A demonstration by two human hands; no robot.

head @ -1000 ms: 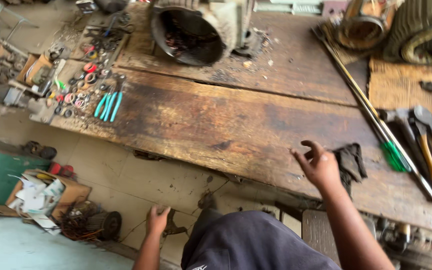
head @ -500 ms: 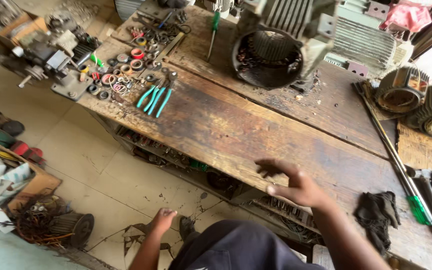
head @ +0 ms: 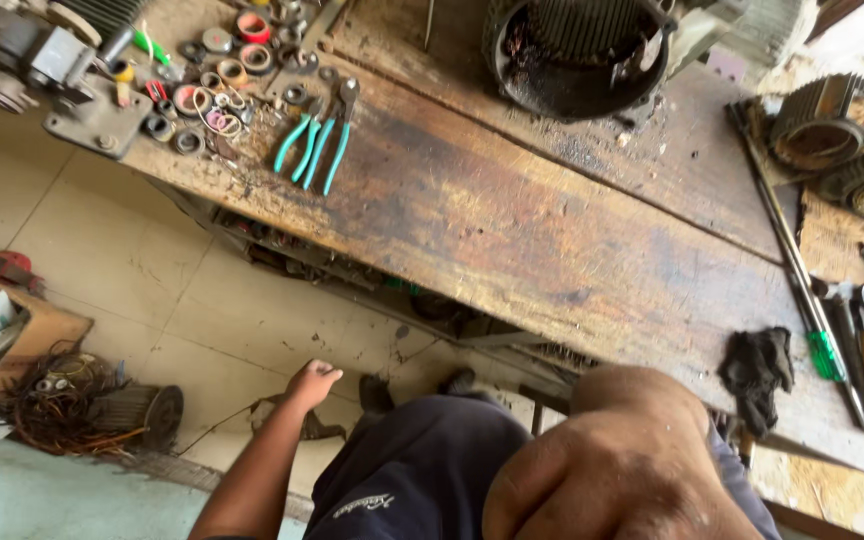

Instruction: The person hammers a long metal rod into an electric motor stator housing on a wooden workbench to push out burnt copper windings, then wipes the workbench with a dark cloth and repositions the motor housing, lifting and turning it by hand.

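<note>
Rag (head: pixel 757 364), black and crumpled, lies on the bench (head: pixel 512 210) near its front edge, and I note it as the item closest to my right hand (head: pixel 617 465). That hand is clenched into a fist, raised close to the camera, apart from the rag and grasping nothing I can see. My left hand (head: pixel 310 383) hangs below the bench edge over the tiled floor (head: pixel 152 290), fingers curled, empty as far as I can tell. Beyond the rag, toward the bench's right end, lie a green-handled screwdriver (head: pixel 824 352) and long metal rods (head: pixel 787 240). Teal-handled pliers (head: pixel 317 140) rest far from the rag, beside scattered rings and washers (head: pixel 207 85). A round motor housing (head: pixel 577 50) sits at the bench's back edge.
</note>
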